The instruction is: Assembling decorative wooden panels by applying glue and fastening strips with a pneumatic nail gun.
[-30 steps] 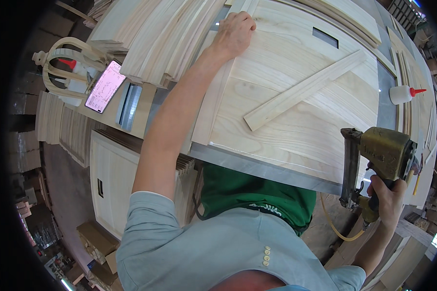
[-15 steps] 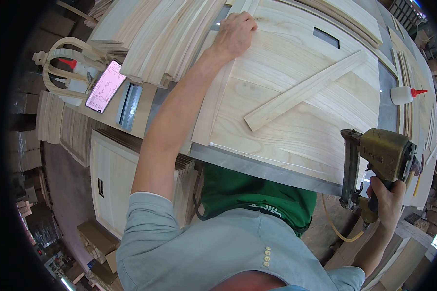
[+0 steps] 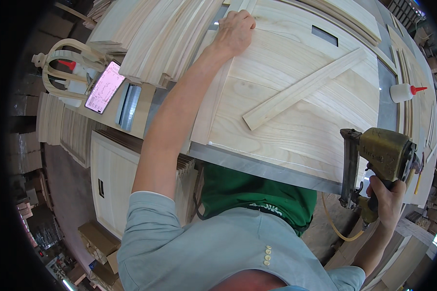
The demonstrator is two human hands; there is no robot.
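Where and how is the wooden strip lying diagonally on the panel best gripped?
Probably mid-length on the wooden strip, pinched across its long edges from above: it lies flat on the panel, long and narrow, uncovered. Coming from the left seems better, as the right hand holds the nail gun.

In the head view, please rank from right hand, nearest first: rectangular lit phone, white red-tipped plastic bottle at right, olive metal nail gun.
1. Olive metal nail gun: held in right hand.
2. White red-tipped bottle: right, beyond gun.
3. Lit phone: far left.
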